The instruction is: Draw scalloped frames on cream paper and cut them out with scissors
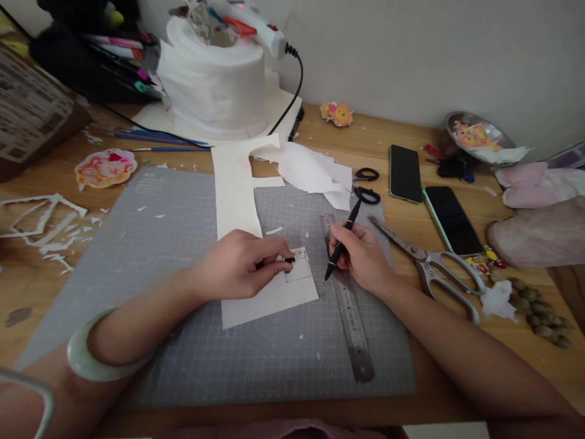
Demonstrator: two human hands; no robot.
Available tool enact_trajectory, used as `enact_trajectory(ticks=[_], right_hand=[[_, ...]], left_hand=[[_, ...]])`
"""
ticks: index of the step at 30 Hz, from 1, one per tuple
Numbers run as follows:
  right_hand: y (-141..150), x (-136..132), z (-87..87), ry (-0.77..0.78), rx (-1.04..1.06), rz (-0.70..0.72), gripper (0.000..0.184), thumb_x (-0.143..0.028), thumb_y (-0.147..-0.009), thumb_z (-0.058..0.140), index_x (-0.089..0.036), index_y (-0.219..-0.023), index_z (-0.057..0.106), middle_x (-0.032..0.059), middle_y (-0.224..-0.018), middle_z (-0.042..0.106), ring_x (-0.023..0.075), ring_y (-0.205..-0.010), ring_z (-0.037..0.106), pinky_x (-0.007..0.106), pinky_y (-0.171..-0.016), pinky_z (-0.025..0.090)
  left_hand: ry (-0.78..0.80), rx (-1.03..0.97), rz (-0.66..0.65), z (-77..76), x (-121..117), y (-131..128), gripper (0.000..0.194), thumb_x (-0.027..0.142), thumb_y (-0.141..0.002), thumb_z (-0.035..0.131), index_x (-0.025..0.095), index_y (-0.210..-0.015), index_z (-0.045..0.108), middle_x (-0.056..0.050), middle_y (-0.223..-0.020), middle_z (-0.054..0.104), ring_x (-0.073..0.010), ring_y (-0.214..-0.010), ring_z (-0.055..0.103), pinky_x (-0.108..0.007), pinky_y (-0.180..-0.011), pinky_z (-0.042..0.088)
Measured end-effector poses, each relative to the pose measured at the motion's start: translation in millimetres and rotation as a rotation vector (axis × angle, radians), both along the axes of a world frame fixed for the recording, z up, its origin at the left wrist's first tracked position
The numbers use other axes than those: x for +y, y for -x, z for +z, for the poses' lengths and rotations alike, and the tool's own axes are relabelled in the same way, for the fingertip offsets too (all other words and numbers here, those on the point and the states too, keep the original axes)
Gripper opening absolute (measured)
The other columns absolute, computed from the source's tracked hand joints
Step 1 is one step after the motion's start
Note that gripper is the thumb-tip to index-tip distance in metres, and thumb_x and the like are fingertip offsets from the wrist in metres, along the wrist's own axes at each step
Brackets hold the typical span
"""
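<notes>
- Desk [375, 131]: wood, carries everything here.
- Grey gridded cutting mat [183, 353]: flat on desk, under the work.
- White paper sheet [235, 201]: on mat, mid-view, cut-out in its right edge.
- Metal scissors [423, 256]: right of mat, blades spread slightly, tips over mat edge.
- Steel ruler [351, 317]: on mat, right of paper, partly under right hand.
- Left hand [242, 262]: over paper, thumb and index pinched on small black piece.
- Right hand [361, 250]: closed round pen in writing grip.
- Black pen [342, 245]: tilted, tip down between paper and ruler; contact with mat unclear.
- Drawn box [298, 268]: black outline near paper's right edge.
- Small black piece [289, 260]: mostly hidden by fingers.
</notes>
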State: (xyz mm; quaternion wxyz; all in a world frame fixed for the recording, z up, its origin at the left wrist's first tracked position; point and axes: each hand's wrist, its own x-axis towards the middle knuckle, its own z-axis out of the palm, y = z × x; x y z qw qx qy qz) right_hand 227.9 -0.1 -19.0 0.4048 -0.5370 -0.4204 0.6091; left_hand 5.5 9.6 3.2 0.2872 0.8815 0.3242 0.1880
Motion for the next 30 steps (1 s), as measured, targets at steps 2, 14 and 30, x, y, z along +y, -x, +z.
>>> enact_trajectory(ticks=[2, 14, 30], right_hand=[[0.1, -0.1, -0.1, 0.002, -0.002, 0.001, 0.033, -0.045, -0.077, 0.060, -0.019, -0.060, 0.051, -0.0078, -0.044, 0.047, 0.0046, -0.031, 0.037, 0.016, -0.030, 0.025], [-0.8, -0.7, -3.0, -0.016, -0.014, 0.002, 0.034, -0.048, -0.076, 0.063, -0.019, -0.062, 0.053, -0.0064, -0.049, 0.050, 0.0050, -0.034, 0.041, 0.016, -0.031, 0.029], [4.0, -12.0, 5.5, -0.154, -0.150, 0.028, 0.033, -0.049, -0.082, 0.055, -0.021, -0.067, 0.051, -0.0054, -0.056, 0.051, 0.0068, -0.038, 0.045, 0.018, -0.035, 0.035]], left_hand=[[0.009, 0.003, -0.014, 1.1, -1.0, -0.3, 0.017, 0.025, -0.088, 0.050, 0.017, -0.082, 0.064, 0.004, -0.051, 0.059, -0.0093, -0.043, 0.052, -0.019, -0.046, 0.032], [-0.134, 0.053, -0.096, 2.9, -2.3, -1.0, 0.022, 0.026, -0.092, 0.046, 0.019, -0.078, 0.061, 0.003, -0.048, 0.056, -0.0119, -0.042, 0.051, -0.023, -0.046, 0.031], [0.001, 0.022, -0.093, 4.0, 0.5, -1.4, 0.020, 0.026, -0.091, 0.047, 0.020, -0.081, 0.063, 0.004, -0.054, 0.061, -0.0103, -0.046, 0.053, -0.020, -0.047, 0.033]])
